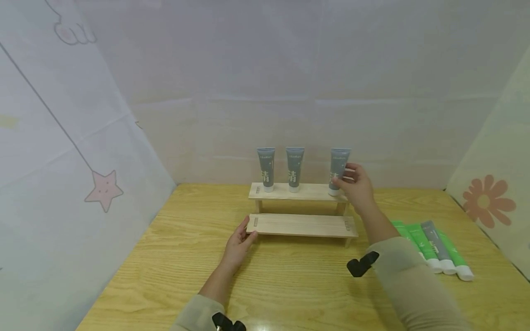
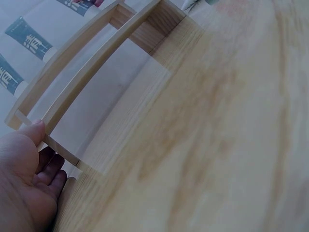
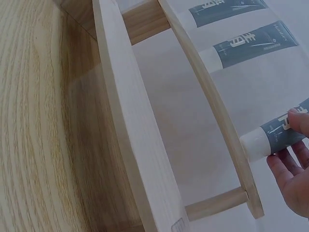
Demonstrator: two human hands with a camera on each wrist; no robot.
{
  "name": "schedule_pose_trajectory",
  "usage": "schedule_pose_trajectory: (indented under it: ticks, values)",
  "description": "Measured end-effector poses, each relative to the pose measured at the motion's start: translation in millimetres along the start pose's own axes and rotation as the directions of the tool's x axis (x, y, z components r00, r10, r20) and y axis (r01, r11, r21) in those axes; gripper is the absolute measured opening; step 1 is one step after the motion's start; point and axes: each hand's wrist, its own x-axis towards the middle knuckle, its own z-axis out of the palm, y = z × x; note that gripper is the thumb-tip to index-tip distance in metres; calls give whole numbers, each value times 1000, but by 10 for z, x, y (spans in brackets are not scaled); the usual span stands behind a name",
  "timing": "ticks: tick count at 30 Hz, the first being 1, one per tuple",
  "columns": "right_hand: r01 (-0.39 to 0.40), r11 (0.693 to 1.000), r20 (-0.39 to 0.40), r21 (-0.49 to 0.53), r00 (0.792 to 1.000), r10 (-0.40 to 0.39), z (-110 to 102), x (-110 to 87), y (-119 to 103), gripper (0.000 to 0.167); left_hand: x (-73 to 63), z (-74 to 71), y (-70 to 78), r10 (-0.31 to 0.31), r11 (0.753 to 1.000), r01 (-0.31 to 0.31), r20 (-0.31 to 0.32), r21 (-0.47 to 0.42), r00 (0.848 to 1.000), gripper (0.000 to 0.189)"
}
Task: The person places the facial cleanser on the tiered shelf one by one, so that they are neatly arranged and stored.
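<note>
My right hand [image 1: 358, 187] holds a grey-blue squeeze tube [image 1: 339, 165] between thumb and fingers, its white cap down at the right end of the upper wooden shelf [image 1: 306, 195]. In the right wrist view, the cap [image 3: 256, 144] meets that shelf's edge. Two matching tubes, one at the far left [image 1: 267, 166] and one beside it [image 1: 295, 166], stand upright on their caps on the same shelf. Around the left end of the lower wooden shelf [image 1: 302, 225] my left hand [image 1: 238, 246] grips, thumb at the top edge [image 2: 36, 130] and fingers beneath. The lower shelf bears no tubes.
On the table's right side lie several tubes side by side: green ones [image 1: 422, 241] and a grey one [image 1: 436, 241], white caps toward me. The yellowish wood table [image 1: 281, 285] reaches back to a pale cloth backdrop [image 1: 248, 69], which also stands at both sides.
</note>
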Motion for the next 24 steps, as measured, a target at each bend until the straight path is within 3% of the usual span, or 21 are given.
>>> schedule_pose_trajectory:
  ticks: [24]
  values:
    - [-24,1000,53,11,998,24,317,76,-49,62,5,-9,-19,-3,1000,3,4,-7,1000,66]
